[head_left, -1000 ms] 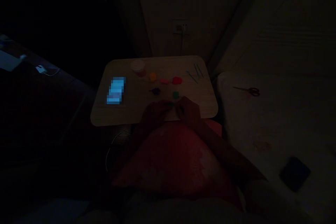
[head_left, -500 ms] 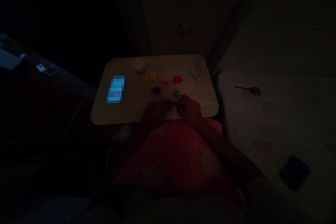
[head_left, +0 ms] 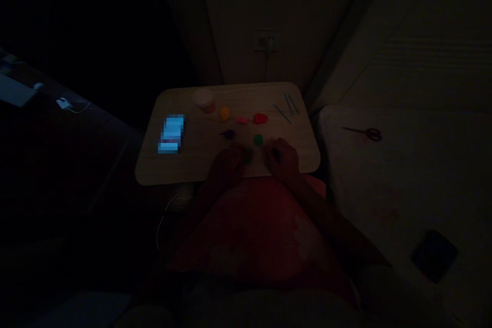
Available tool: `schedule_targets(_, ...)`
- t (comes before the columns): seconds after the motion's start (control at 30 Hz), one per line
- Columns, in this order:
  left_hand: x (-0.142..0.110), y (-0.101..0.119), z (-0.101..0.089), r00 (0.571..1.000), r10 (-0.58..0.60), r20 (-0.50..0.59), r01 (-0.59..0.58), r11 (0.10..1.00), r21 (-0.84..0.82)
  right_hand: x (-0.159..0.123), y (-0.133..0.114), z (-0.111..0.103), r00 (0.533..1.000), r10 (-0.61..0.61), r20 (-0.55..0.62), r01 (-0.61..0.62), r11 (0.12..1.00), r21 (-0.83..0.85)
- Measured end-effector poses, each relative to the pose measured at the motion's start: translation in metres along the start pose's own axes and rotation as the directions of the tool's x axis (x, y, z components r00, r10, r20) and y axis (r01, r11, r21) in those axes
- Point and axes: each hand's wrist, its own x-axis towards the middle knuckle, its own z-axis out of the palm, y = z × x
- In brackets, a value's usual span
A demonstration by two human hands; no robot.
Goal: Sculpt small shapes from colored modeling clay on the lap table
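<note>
You're working low over the table (head_left: 192, 156), left hand (head_left: 228, 164) and right hand (head_left: 282, 159) both curled, with a small green lump (head_left: 249, 157) between them, touching the left. It's too dark to tell whether either grip is holding it! Just ahead of that lump sits another green lump (head_left: 258, 139), with a purple lump (head_left: 229, 134) ahead and to its left, and a red lump (head_left: 260, 119) farther ahead.

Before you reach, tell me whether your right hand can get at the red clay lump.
Probably yes. The right hand rests near the edge of the wooden tabletop, close to the red clay lump. The green clay lump sits just beside the line, but the way past it looks free.
</note>
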Motion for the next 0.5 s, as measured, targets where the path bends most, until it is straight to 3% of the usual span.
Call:
schedule_targets(0.23, -0.0030, 0.0009, -0.0024, 0.992, -0.061, -0.108, 0.052, 0.995, -0.090, -0.0001, -0.0002, 0.0002, 1.000, 0.006, 0.024, -0.007, 0.999, 0.037)
schedule_targets(0.4, 0.0003, 0.0015, -0.0002, 0.999, -0.019, -0.049, 0.017, 0.999, -0.043, 0.0005, 0.0000, -0.0003, 1.000, -0.001, 0.025, 0.000, 0.998, 0.060)
schedule_targets(0.5, 0.0014, 0.0017, 0.0015, 0.994, -0.056, -0.091, 0.056, 0.998, -0.008, 0.0008, 0.0002, 0.0003, 1.000, 0.006, 0.021, -0.007, 0.997, 0.073)
